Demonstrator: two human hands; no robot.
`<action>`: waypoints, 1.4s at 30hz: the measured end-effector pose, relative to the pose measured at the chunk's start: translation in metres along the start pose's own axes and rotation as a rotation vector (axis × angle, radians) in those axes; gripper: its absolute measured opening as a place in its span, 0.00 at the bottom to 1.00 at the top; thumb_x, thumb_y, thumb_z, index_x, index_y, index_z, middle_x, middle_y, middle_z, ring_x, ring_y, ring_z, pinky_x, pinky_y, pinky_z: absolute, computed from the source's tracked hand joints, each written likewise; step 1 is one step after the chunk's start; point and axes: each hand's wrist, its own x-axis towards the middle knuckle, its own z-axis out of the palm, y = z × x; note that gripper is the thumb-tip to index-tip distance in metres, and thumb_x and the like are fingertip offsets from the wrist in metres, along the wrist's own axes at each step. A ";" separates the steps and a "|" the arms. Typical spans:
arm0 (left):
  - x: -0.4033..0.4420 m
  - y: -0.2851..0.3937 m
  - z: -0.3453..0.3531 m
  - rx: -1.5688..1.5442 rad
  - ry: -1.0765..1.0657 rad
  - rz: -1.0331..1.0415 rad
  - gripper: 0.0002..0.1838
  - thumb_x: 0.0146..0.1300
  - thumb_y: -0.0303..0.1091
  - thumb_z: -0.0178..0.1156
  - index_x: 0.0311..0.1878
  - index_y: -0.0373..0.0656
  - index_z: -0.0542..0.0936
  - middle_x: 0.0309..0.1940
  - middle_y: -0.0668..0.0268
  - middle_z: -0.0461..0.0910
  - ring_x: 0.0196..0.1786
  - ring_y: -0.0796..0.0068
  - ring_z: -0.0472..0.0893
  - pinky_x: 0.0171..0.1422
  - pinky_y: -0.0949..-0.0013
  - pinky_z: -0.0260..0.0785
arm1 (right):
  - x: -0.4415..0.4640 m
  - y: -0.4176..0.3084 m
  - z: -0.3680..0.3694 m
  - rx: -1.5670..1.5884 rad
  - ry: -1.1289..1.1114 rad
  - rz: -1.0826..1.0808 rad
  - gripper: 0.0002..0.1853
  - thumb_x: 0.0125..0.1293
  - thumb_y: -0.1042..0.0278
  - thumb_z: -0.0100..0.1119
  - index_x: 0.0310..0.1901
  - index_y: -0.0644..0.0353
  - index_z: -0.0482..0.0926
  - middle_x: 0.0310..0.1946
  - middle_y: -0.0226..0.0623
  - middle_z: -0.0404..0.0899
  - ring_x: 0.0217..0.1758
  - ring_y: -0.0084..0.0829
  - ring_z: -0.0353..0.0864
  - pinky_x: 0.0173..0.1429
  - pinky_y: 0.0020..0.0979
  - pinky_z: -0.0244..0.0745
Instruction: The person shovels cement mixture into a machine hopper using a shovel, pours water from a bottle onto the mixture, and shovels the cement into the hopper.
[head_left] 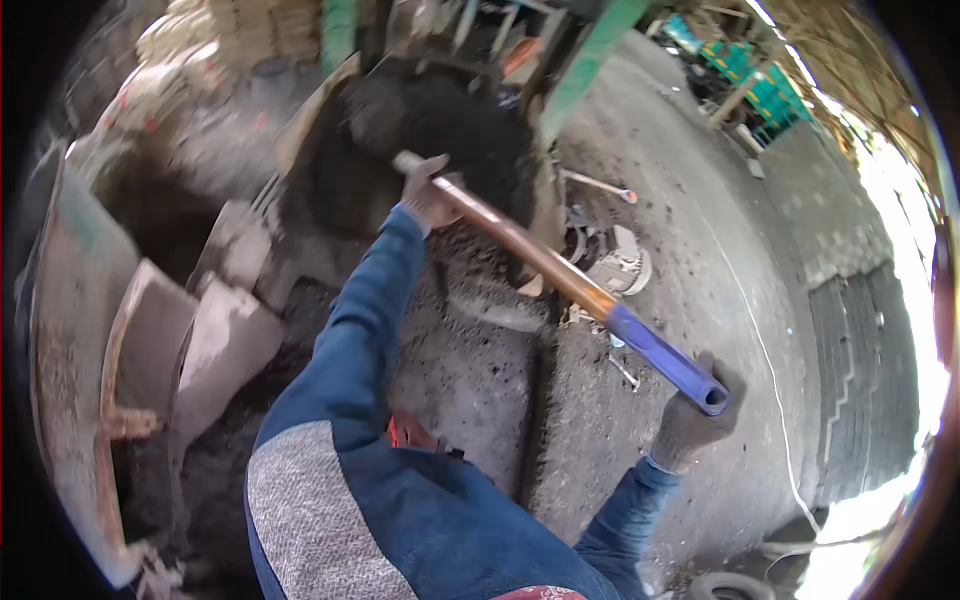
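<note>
A long wooden shaft [530, 252] with a blue sleeve [665, 358] on its lower right end runs slantwise across the view. My left hand [432, 195], gloved, is closed around the shaft near its upper left part, over a heap of dark loose material [420, 110]. At the blue end, my gloved right hand [700, 415] wraps round the sleeve from below. Whatever sits at the far upper left end of the shaft is hard to make out against the dark heap.
A motor-like machine [618, 262] and a small tool [600, 186] lie on the floor to the right. Bent metal sheets [225, 340] stand at the left. A cable [765, 350] crosses the floor; a tire [730, 586] lies at the bottom. A green post [585, 75] rises ahead.
</note>
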 end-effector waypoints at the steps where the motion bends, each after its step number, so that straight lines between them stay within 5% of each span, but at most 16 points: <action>1: 0.013 -0.005 0.000 0.013 0.078 0.000 0.18 0.61 0.44 0.66 0.39 0.38 0.75 0.27 0.59 0.77 0.33 0.56 0.79 0.45 0.52 0.75 | -0.025 0.030 0.006 -0.026 0.024 0.088 0.07 0.60 0.75 0.70 0.37 0.63 0.81 0.31 0.37 0.83 0.34 0.29 0.82 0.39 0.31 0.77; 4: -0.006 -0.059 0.031 0.057 0.107 0.145 0.12 0.63 0.36 0.65 0.37 0.40 0.73 0.28 0.59 0.75 0.33 0.55 0.79 0.46 0.47 0.75 | -0.125 0.129 0.011 -0.425 -0.100 0.432 0.08 0.63 0.66 0.65 0.37 0.62 0.83 0.33 0.36 0.85 0.33 0.31 0.82 0.35 0.34 0.74; 6: -0.056 -0.100 0.040 0.097 -0.042 0.095 0.10 0.63 0.33 0.65 0.38 0.41 0.74 0.30 0.58 0.76 0.35 0.55 0.80 0.48 0.48 0.76 | -0.165 0.145 -0.005 0.297 -0.116 1.062 0.13 0.63 0.66 0.62 0.43 0.67 0.84 0.38 0.39 0.85 0.40 0.36 0.84 0.45 0.33 0.80; 7: -0.092 -0.123 0.039 0.084 -0.131 0.007 0.09 0.63 0.31 0.65 0.39 0.41 0.74 0.32 0.58 0.77 0.37 0.55 0.81 0.48 0.50 0.77 | -0.214 0.216 -0.020 0.393 -0.140 1.251 0.14 0.63 0.66 0.62 0.44 0.67 0.84 0.39 0.39 0.85 0.39 0.36 0.84 0.44 0.33 0.80; 9: -0.162 -0.160 0.018 1.359 -0.567 0.887 0.09 0.63 0.26 0.65 0.41 0.42 0.74 0.36 0.59 0.79 0.40 0.56 0.83 0.49 0.54 0.78 | -0.282 0.314 -0.057 0.655 -0.303 1.589 0.15 0.65 0.62 0.59 0.45 0.65 0.84 0.38 0.39 0.84 0.36 0.33 0.83 0.41 0.34 0.81; 10: -0.179 -0.189 -0.005 1.293 -0.585 0.857 0.08 0.63 0.24 0.65 0.41 0.42 0.74 0.38 0.60 0.79 0.43 0.57 0.83 0.52 0.55 0.78 | -0.323 0.392 -0.083 0.619 -0.331 1.725 0.14 0.66 0.63 0.58 0.44 0.64 0.84 0.36 0.39 0.83 0.34 0.31 0.81 0.39 0.33 0.80; 13: -0.256 -0.259 -0.041 1.110 -0.548 0.592 0.08 0.63 0.24 0.65 0.40 0.43 0.75 0.41 0.63 0.80 0.49 0.59 0.81 0.61 0.56 0.75 | -0.367 0.442 -0.167 -0.706 -1.396 0.422 0.14 0.71 0.61 0.56 0.29 0.58 0.82 0.30 0.24 0.83 0.32 0.23 0.80 0.36 0.30 0.76; 15: -0.289 -0.294 -0.064 -0.073 -0.106 -0.181 0.06 0.63 0.25 0.65 0.40 0.43 0.76 0.41 0.62 0.80 0.49 0.58 0.81 0.62 0.54 0.75 | -0.358 0.460 -0.186 0.251 -0.313 1.848 0.08 0.67 0.66 0.56 0.31 0.57 0.82 0.28 0.28 0.77 0.26 0.25 0.74 0.30 0.29 0.73; 16: -0.295 -0.300 -0.084 -0.137 0.061 -0.232 0.06 0.64 0.26 0.64 0.39 0.44 0.76 0.39 0.62 0.80 0.46 0.58 0.82 0.59 0.52 0.76 | -0.325 0.402 -0.195 -0.127 -0.485 1.597 0.09 0.64 0.70 0.55 0.32 0.62 0.83 0.32 0.35 0.83 0.28 0.29 0.78 0.31 0.32 0.73; 18: -0.287 -0.321 -0.138 -0.215 0.414 -0.251 0.05 0.65 0.29 0.64 0.40 0.43 0.77 0.36 0.61 0.80 0.42 0.58 0.82 0.53 0.52 0.78 | -0.310 0.364 -0.192 -0.082 -0.686 1.530 0.08 0.63 0.72 0.54 0.34 0.62 0.83 0.29 0.36 0.82 0.25 0.27 0.76 0.28 0.34 0.72; 20: -0.257 -0.337 -0.198 -0.233 0.779 -0.187 0.07 0.65 0.32 0.65 0.40 0.42 0.78 0.36 0.58 0.81 0.38 0.59 0.83 0.47 0.55 0.81 | -0.374 0.431 -0.207 -0.078 -0.868 1.505 0.07 0.64 0.70 0.56 0.36 0.60 0.83 0.29 0.36 0.82 0.23 0.26 0.76 0.26 0.34 0.71; 22: -0.226 -0.327 -0.249 -0.210 0.721 -0.216 0.06 0.65 0.31 0.65 0.40 0.44 0.78 0.32 0.61 0.79 0.38 0.60 0.81 0.46 0.54 0.79 | -0.394 0.399 -0.177 0.140 -0.792 1.815 0.06 0.64 0.70 0.57 0.37 0.60 0.83 0.30 0.35 0.82 0.25 0.27 0.77 0.30 0.35 0.74; 24: -0.188 -0.319 -0.299 -0.206 0.768 -0.191 0.07 0.64 0.32 0.66 0.41 0.43 0.78 0.32 0.61 0.80 0.36 0.62 0.81 0.44 0.55 0.78 | -0.394 0.368 -0.144 0.601 -1.171 1.930 0.08 0.67 0.67 0.60 0.43 0.60 0.83 0.37 0.33 0.82 0.33 0.25 0.80 0.36 0.34 0.77; 26: -0.154 -0.274 -0.298 -0.126 0.861 -0.167 0.07 0.64 0.31 0.66 0.38 0.43 0.76 0.27 0.61 0.78 0.32 0.59 0.81 0.38 0.54 0.79 | -0.401 0.307 -0.079 0.686 -1.319 1.896 0.08 0.68 0.66 0.59 0.43 0.60 0.82 0.37 0.33 0.81 0.34 0.25 0.79 0.37 0.34 0.77; 36: 0.001 0.015 -0.396 0.222 0.661 0.417 0.07 0.58 0.28 0.66 0.34 0.41 0.75 0.22 0.61 0.74 0.22 0.63 0.78 0.25 0.51 0.69 | -0.454 0.014 0.364 0.867 -1.200 1.887 0.10 0.71 0.63 0.56 0.46 0.59 0.81 0.37 0.32 0.80 0.37 0.25 0.79 0.41 0.34 0.77; 42: 0.012 0.106 -0.428 0.669 0.890 0.485 0.06 0.60 0.30 0.63 0.37 0.43 0.75 0.25 0.63 0.75 0.28 0.63 0.78 0.29 0.53 0.70 | -0.431 -0.116 0.542 1.130 -1.108 1.815 0.11 0.74 0.61 0.54 0.48 0.58 0.80 0.36 0.31 0.79 0.38 0.25 0.78 0.44 0.33 0.77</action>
